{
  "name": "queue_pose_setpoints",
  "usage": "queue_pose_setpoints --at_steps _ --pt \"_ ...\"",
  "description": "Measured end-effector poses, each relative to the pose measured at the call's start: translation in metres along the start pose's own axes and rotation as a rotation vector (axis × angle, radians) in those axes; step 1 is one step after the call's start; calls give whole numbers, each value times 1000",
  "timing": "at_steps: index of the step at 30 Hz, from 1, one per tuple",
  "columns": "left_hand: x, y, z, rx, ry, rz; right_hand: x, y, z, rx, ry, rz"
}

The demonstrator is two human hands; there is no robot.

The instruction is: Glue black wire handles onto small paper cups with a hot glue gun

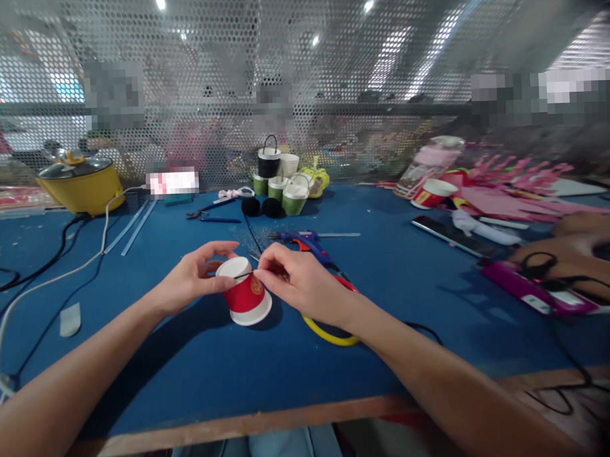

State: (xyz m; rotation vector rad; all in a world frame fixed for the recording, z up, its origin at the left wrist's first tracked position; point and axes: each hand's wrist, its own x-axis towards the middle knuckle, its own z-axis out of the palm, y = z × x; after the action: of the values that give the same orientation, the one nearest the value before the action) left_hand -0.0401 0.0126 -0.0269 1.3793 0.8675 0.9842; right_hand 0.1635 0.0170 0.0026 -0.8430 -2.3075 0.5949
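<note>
A red paper cup [243, 294] with white ends stands upside down and slightly tilted on the blue table, its wide rim at the bottom. My left hand [199, 275] is curled about its narrow upper end from the left, thumb against the side. Across the red wall near the top runs a thin black strand [243, 276]. My right hand [291, 275] pinches the strand's right end between thumb and fingers, close against the cup. Just beyond the right hand lies a blue glue gun [313, 245]. Scissors with yellow and red handles [333, 334] are partly hidden under my right wrist.
Green and black paper cups [294, 199] stand at the back, behind two black pompoms [273, 207]. Pliers [214, 208] lie left of them. A yellow electric pot [83, 186] and a white cable [47, 281] occupy the left. Rightward are a phone [450, 235] and another person's hand [569, 252].
</note>
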Motion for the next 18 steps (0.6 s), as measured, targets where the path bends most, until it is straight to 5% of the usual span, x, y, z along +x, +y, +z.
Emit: queue_pose_setpoints --at_steps 18 --pt "0 -2 -1 16 -36 3 6 7 2 -123 48 -55"
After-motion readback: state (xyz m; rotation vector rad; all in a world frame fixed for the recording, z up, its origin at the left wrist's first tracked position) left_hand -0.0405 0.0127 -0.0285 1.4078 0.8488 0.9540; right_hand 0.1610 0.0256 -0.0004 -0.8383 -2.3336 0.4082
